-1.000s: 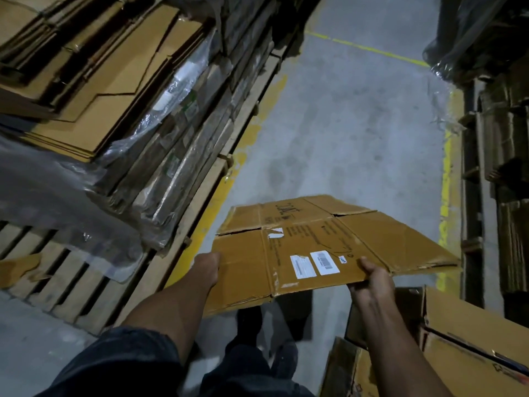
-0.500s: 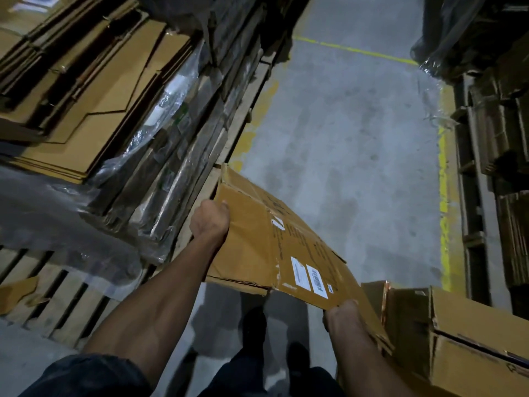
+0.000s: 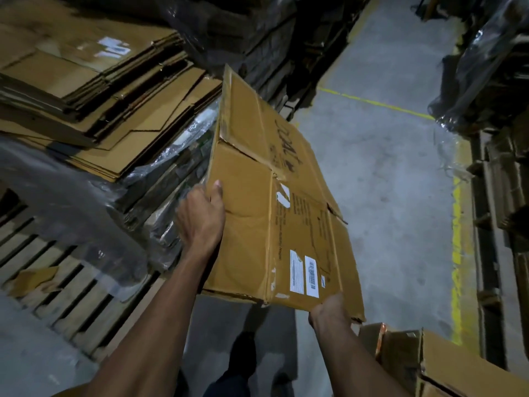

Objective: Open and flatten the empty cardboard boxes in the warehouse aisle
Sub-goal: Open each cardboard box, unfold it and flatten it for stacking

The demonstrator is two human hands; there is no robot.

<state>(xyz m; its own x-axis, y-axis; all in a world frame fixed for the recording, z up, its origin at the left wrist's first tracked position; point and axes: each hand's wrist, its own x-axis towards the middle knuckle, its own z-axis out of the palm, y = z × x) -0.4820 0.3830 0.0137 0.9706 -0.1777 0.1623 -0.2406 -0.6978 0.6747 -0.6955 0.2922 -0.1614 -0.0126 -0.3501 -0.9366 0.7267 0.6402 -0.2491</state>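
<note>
Currently both grips clamp the flattened box point(image 3: 274, 202): left hand point(image 3: 200, 219) mid-edge, right hand point(image 3: 329, 310) near corner. Risk: tilted sheet slips, snagging the stacked cardboard point(image 3: 100, 90).

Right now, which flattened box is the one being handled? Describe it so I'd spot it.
Beside the pallet stack of flat cardboard, it is the flattened box held in both hands. Unlike its neighbours, it carries two white barcode labels and black handwriting.
</note>
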